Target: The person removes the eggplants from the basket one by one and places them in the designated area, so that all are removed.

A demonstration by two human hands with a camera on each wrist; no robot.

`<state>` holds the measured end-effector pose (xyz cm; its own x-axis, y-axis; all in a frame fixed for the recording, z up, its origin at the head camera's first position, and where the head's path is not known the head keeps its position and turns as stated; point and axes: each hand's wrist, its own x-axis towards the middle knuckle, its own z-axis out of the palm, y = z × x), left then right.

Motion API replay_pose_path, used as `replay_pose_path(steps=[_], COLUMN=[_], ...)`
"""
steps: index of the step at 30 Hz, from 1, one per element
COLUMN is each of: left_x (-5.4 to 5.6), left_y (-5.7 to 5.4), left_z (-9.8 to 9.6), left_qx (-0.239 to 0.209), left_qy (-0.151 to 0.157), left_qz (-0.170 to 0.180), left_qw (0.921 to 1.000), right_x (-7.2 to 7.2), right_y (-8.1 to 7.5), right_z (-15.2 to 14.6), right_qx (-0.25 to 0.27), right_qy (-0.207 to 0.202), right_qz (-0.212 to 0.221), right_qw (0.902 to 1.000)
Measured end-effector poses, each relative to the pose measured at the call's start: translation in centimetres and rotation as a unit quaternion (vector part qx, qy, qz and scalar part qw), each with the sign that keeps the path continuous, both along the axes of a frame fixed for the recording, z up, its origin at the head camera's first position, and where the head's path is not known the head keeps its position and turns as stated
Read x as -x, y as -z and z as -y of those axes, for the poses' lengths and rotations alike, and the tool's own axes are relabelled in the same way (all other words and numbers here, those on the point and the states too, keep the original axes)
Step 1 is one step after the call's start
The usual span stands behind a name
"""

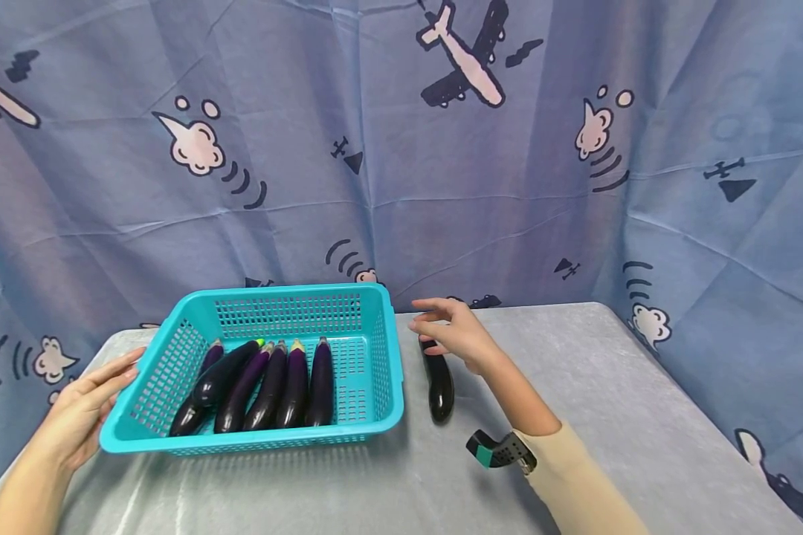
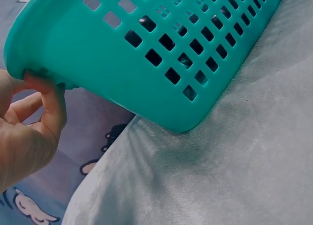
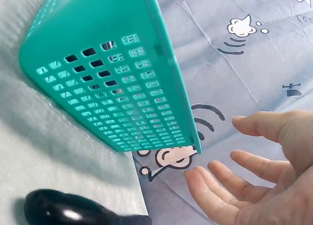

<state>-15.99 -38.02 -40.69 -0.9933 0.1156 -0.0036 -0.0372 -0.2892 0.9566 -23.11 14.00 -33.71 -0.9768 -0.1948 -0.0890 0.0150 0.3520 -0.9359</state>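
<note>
A turquoise plastic basket (image 1: 254, 441) with several dark purple eggplants (image 1: 263, 390) in it is at the left of the table. At its left end, my left hand (image 1: 83, 412) holds the rim; in the left wrist view its bent fingers (image 2: 51, 105) tuck up under the rim's edge. My right hand (image 1: 458, 334) hovers off the basket's right end, fingers spread apart and holding nothing. Below that hand, a single eggplant (image 1: 440, 390) lies on the table beside the basket, its stem end partly hidden by the fingers. The right wrist view shows it at the bottom (image 3: 68, 208).
A pale grey cloth covers the table (image 1: 609, 416). Behind and around it hangs a blue curtain (image 1: 294, 148) with airplane and cloud prints. A black strap with a green patch (image 1: 498, 451) juts from my right wrist.
</note>
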Motion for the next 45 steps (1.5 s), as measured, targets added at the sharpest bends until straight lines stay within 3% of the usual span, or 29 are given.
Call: replay_pose_path(steps=[8, 18, 35, 45], left_x=[0.0, 0.1, 0.3, 0.0], left_y=[0.1, 0.2, -0.1, -0.2], left_z=[0.0, 0.3, 0.3, 0.1], left_qx=[0.017, 0.012, 0.013, 0.007], left_qy=[-0.009, 0.002, 0.008, 0.009], left_qz=[-0.001, -0.007, -0.008, -0.005], left_qw=[0.9998, 0.9999, 0.9998, 0.9999], right_x=[0.1, 0.1, -0.2, 0.5], right_y=[-0.5, -1.3, -2.8, -2.4], right_z=[1.0, 2.7, 5.3, 6.7], right_qx=[-0.014, -0.009, -0.007, -0.002], right_qy=[-0.007, -0.018, -0.052, -0.070], right_qz=[-0.017, -0.032, -0.026, -0.020], right_qw=[0.9997, 0.9993, 0.9983, 0.9973])
